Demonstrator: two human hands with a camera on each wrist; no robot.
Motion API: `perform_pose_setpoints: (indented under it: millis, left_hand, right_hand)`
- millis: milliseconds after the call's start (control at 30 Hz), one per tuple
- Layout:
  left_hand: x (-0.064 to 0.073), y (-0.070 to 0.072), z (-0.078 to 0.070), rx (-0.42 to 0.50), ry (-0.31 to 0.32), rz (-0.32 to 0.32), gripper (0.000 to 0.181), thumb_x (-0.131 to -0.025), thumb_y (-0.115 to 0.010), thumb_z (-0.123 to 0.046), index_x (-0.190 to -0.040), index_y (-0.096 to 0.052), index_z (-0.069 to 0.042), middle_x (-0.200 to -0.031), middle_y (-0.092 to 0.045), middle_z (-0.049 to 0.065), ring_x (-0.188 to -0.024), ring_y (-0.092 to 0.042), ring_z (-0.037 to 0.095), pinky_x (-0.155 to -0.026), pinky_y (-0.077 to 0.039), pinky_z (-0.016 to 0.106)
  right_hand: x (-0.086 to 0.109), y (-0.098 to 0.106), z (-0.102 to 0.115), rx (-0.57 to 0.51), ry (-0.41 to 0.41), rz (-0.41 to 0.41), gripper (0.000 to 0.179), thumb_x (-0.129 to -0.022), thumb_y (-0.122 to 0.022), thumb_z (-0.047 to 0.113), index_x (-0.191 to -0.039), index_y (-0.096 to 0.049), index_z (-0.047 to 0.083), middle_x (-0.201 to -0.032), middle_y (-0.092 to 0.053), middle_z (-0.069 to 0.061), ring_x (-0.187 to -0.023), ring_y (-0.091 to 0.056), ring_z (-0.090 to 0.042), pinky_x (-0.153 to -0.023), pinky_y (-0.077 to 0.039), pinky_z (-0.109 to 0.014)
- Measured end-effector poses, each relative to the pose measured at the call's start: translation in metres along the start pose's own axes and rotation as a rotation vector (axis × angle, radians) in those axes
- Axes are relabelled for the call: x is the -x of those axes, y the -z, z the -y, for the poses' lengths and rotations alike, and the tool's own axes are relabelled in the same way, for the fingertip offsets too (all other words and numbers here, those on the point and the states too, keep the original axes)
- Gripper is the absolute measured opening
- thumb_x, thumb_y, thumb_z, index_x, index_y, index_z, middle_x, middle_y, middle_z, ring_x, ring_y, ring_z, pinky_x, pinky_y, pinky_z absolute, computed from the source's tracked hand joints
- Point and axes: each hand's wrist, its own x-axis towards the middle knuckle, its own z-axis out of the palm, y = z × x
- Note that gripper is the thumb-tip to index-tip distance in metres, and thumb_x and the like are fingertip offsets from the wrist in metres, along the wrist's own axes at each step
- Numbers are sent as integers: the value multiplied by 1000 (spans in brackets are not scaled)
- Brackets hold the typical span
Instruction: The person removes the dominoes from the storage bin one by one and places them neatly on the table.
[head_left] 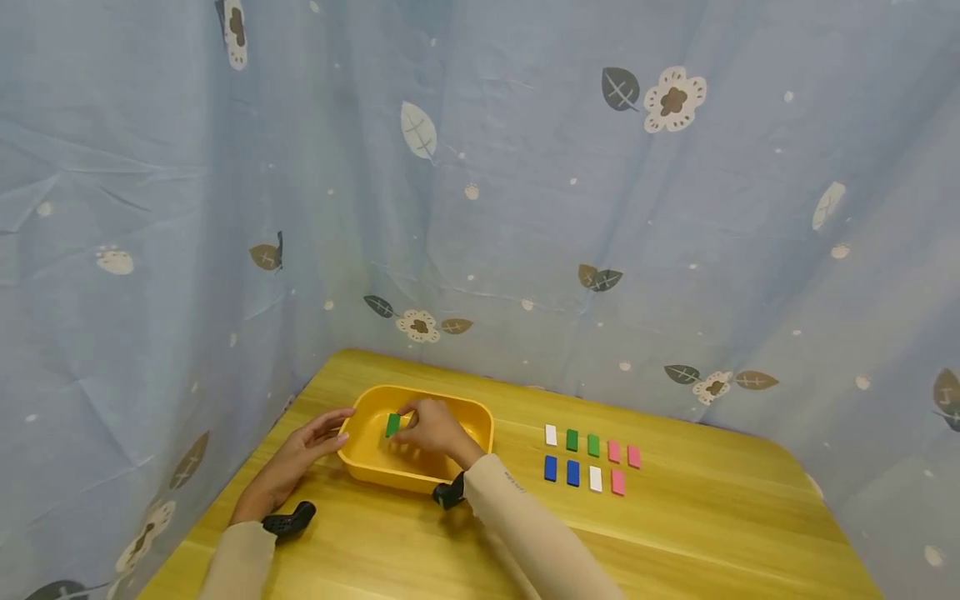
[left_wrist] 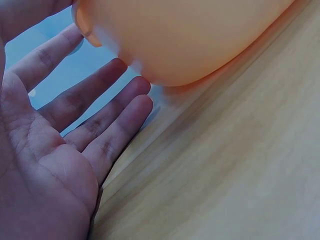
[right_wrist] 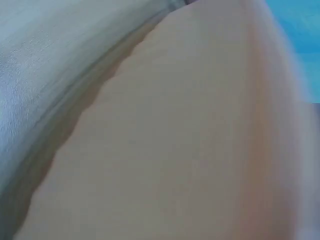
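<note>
A yellow plastic basin [head_left: 417, 482] stands at the left of the wooden table. My left hand [head_left: 309, 443] touches its left rim; in the left wrist view that hand [left_wrist: 65, 130] has its fingers stretched out, some tips against the basin's outer wall [left_wrist: 185, 40]. Reaching inside the basin, my right hand [head_left: 431, 429] pinches a small green block [head_left: 393, 425] at the fingertips. Its other fingers are partly hidden. A pale, blurred surface fills most of the right wrist view, where neither the right hand's fingers nor the block can be made out.
Right of the basin, small blocks lie in two rows: white [head_left: 551, 435], dark green [head_left: 572, 440], light green [head_left: 593, 445] and pink [head_left: 634, 456] ones behind, blue [head_left: 551, 468], white and pink in front. A patterned blue curtain [head_left: 525, 208] hangs around the table [head_left: 720, 517].
</note>
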Motion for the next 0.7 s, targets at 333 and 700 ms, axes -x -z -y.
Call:
perform_pose_setpoints:
  millis: [333,700]
  left_hand:
    - [1,0,2,12,-11,-24,57,-104,-64,-32,-156,-44,-20,-161,-36,8,-145,-34,23,-97,-40,11]
    - [0,1,3,21,-33,-1,56,-106,-61,-29,-157,-42,-19,-162,-34,11,-130,-44,-4,-98,-42,13]
  right_hand:
    - [17,30,-11,-21,42,-15,45,-91,-82,26,-130,-68,8,-75,-68,9,-66,-64,-7,-92,-53,-32]
    - [52,79,-37,-15,54,-55,47,-92,-80,25,-134,-66,9,-80,-68,5,-65,-67,-23,-59,-55,-29]
